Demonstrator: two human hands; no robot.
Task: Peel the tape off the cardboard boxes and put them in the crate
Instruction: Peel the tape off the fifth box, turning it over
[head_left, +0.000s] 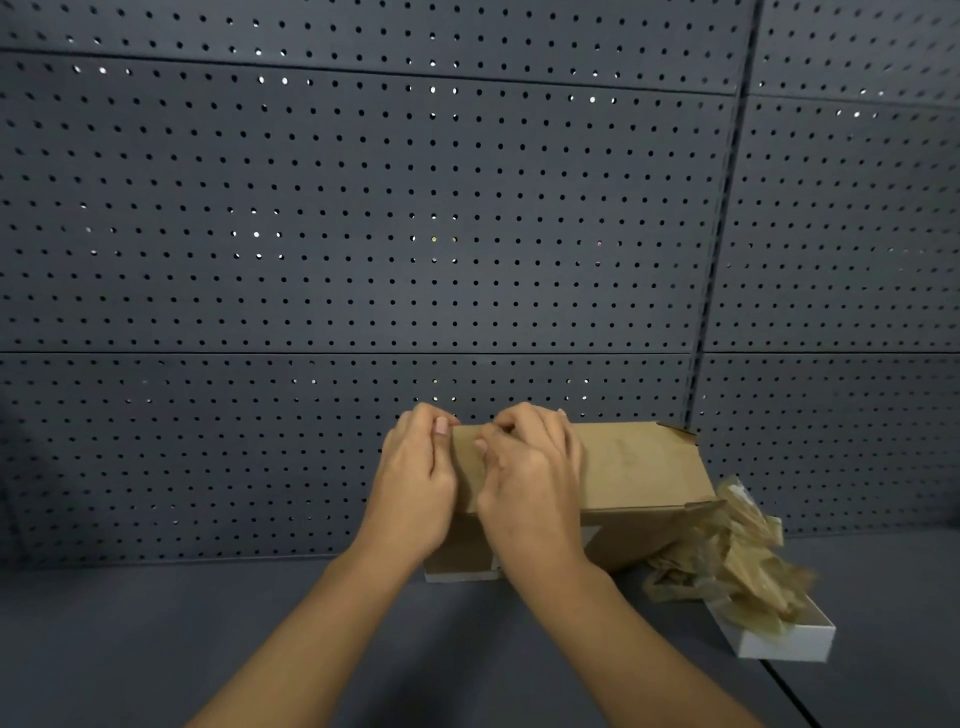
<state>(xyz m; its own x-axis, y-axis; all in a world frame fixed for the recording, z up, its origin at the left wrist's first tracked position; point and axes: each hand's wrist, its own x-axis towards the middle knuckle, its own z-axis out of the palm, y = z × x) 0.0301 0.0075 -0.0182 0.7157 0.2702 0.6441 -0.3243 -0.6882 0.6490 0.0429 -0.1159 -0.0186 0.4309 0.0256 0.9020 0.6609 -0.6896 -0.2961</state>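
Both bare hands work at the upper left end of a plain brown cardboard box (634, 467). The left hand (415, 478) wraps around the box's left end, its fingers curled over the top edge and its thumb lying along the near face, so it holds the box. The right hand (530, 467) lies just beside it on the sloping top panel, fingers bent and fingertips (480, 446) pressed close together against the top edge, pinching or picking at something there; what lies between them is too small and too hidden to make out, so I cannot tell whether tape is caught in that pinch. The two hands almost touch each other at the thumbs.

The box is tilted, its top panel slanting toward the camera, and its lower edge sits on a flat white piece (457, 574) on the dark grey table top (156, 649). At the box's right end a loose flap sticks out. Just beside that end, to the right, a heap of crumpled, translucent brownish tape strips (737, 561) spills over a shallow white open tray (789, 644), which stands on the table. Behind everything rises a dark grey perforated pegboard wall (363, 208), divided into panels by thin seams.
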